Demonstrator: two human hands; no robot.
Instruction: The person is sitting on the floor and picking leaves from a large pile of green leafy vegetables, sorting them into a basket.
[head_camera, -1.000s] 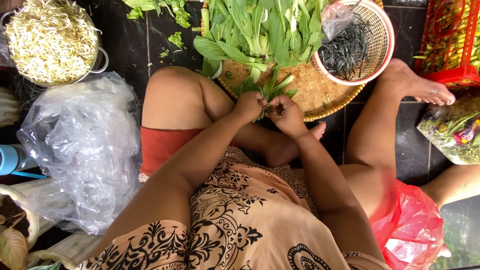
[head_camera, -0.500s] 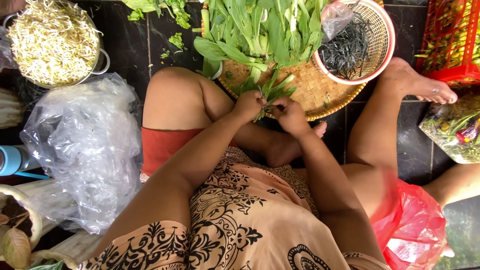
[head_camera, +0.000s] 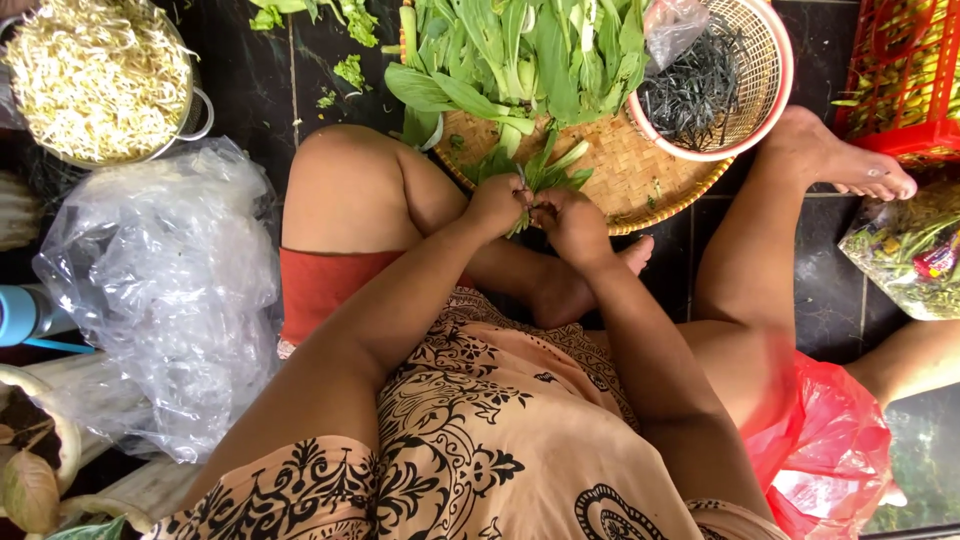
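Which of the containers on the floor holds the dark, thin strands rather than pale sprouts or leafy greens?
The round pink-rimmed basket at the top right, resting on the edge of the flat woven tray of greens. The metal pot at the top left holds pale sprouts.

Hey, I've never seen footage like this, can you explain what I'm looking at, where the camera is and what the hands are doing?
There is no machine here. The single view comes from a camera worn on a person's head, looking straight down, so you see their own arms, patterned clothes and folded legs as they sit on a dark tiled floor.

The left hand and right hand are close together, both pinching a small bunch of green leafy stems over the edge of a flat woven tray. More leafy greens are piled on that tray.

Around them: a round basket with a pink rim holding dark thin strands, a metal pot of pale bean sprouts, a crumpled clear plastic bag, a red plastic bag and a red crate.
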